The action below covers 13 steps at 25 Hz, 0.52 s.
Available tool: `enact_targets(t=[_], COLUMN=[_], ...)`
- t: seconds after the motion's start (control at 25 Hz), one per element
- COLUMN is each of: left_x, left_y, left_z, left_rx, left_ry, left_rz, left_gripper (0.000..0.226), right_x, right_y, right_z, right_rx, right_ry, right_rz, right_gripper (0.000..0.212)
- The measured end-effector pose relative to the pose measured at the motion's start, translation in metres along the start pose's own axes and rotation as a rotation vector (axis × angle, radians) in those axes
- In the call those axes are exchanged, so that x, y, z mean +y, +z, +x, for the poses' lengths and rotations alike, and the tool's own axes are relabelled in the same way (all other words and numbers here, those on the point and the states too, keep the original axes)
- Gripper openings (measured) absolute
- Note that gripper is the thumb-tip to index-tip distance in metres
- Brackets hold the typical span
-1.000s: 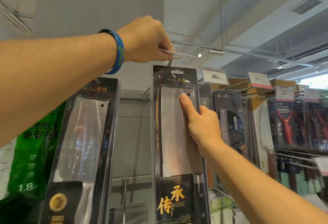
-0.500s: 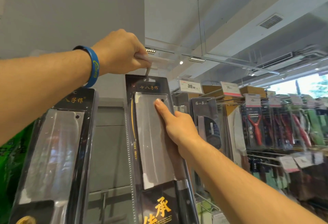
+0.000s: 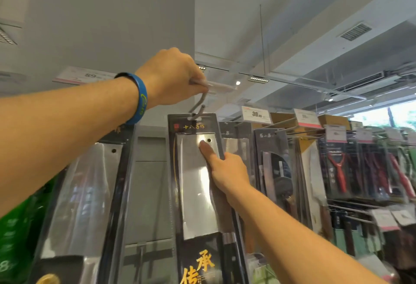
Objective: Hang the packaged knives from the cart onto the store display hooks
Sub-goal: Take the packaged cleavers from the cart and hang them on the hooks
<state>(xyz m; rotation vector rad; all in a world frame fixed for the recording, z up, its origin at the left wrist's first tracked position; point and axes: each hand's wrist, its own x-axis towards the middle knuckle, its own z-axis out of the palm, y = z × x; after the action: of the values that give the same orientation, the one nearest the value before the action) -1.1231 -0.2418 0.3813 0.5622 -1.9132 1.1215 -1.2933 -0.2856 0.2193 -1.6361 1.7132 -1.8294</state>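
Note:
A packaged cleaver (image 3: 193, 180) in a black card with gold characters stands upright in the middle of the view. My right hand (image 3: 227, 171) grips its right edge, thumb pressed on the clear blister over the blade. The slot at the card's top sits at the tip of a metal display hook (image 3: 199, 108). My left hand (image 3: 173, 76), with a blue wristband, is closed on the clear label arm of that hook. A second packaged cleaver (image 3: 90, 193) hangs to the left, partly behind my left forearm.
More packaged knives (image 3: 274, 166) and red peelers (image 3: 337, 169) hang on hooks to the right under price tags (image 3: 256, 114). A grey pillar (image 3: 150, 171) stands behind the cleaver. Green packaging (image 3: 13, 234) shows at the lower left.
The view has shifted, and the cleaver's card top has come up to the hook's tip. My left hand keeps hold of the hook's label arm; my right hand stays on the package.

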Motion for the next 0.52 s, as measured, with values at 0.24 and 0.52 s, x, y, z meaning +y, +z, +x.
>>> enact_targets(t=[0.24, 0.52], left_x=[0.009, 0.020], left_y=[-0.003, 0.009], left_z=[-0.009, -0.046], left_rx=[-0.052, -0.153], left_ry=[0.029, 0.017], left_rz=[0.072, 0.009], left_gripper=[0.024, 0.040], right_x=[0.005, 0.017], right_y=[0.038, 0.044], right_z=[0.037, 0.028], right_rx=[-0.084, -0.176], right_ry=[0.096, 0.086], right_rz=[-0.044, -0.140], right_gripper=[0.100, 0.089])
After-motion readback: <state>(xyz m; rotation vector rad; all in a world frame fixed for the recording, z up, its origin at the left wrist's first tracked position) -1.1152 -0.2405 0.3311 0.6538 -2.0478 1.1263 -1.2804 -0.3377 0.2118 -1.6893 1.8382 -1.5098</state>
